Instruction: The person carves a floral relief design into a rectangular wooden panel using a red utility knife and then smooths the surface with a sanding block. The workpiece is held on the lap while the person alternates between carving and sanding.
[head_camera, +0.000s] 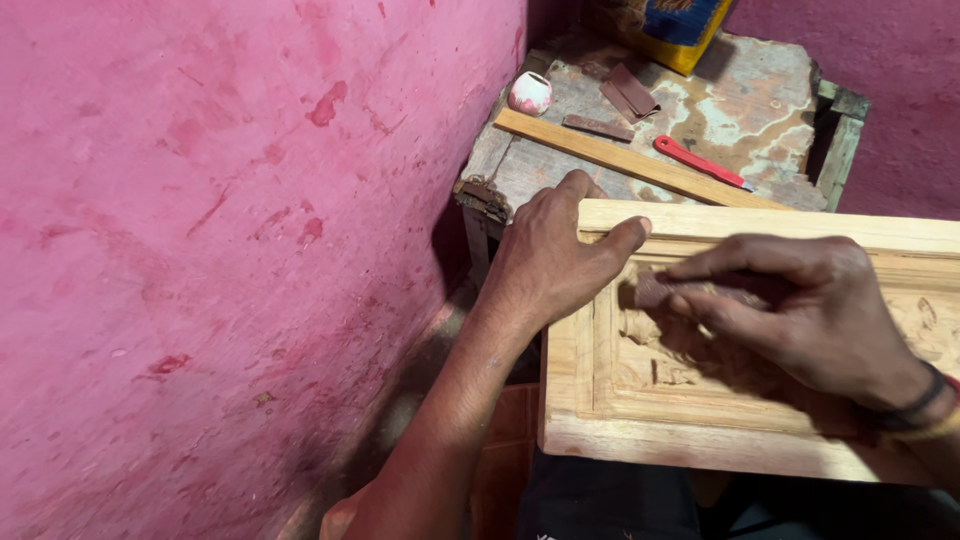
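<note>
Pressing sandpaper scrap (655, 288) under right hand (800, 310) closed fingers; left hand (550, 262) gripping carved panel (700, 440) edge.

Head view of a person's two bare forearms and hands: the left hand (548, 262) and its forearm carry no sleeve, ring or band, and fine pale dust speckles the forearm. The right hand (800, 312) wears at the wrist a thin dark band (915, 404), with a narrow strip of red and pale yellow banding just behind it at the frame's edge. Dark cloth covers the lap at the lower edge.
</note>
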